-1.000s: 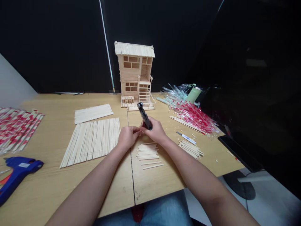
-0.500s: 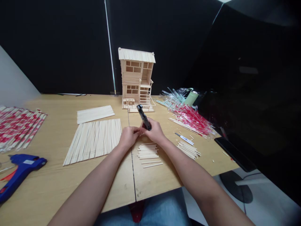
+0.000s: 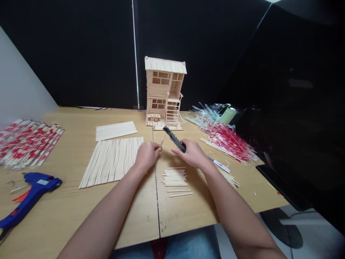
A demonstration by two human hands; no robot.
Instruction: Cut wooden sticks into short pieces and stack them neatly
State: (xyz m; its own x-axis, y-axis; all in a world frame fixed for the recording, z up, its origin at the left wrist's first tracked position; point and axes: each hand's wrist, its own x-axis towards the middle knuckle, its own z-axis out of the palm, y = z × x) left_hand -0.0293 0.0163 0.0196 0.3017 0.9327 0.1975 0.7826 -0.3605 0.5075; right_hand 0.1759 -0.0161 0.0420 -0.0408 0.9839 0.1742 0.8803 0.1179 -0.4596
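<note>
A short thin wooden stick [image 3: 162, 141] is pinched in the fingertips of my left hand [image 3: 147, 154], pointing up and away. My right hand [image 3: 192, 153] is wrapped round a black plier-like hand tool [image 3: 174, 138], whose head points up and left, apart from the stick. Below my hands lies a row of short cut sticks [image 3: 175, 177]. Left of my left hand is a spread of long wooden sticks [image 3: 113, 162]. A two-storey model house made of sticks [image 3: 165, 88] stands upright beyond both hands.
At left lie a blue glue gun [image 3: 35, 196] and red-patterned wrapped sticks [image 3: 29, 144]. A flat stick panel [image 3: 116, 131] lies behind the long sticks. On the right are red plastic wrappers [image 3: 229, 140], a green cylinder [image 3: 228, 115], a craft knife [image 3: 221, 166] and more short sticks [image 3: 229, 178].
My right hand has moved right with the black tool, away from my left hand. The stick in my left fingers now shows clearly. The whole view has shifted slightly.
</note>
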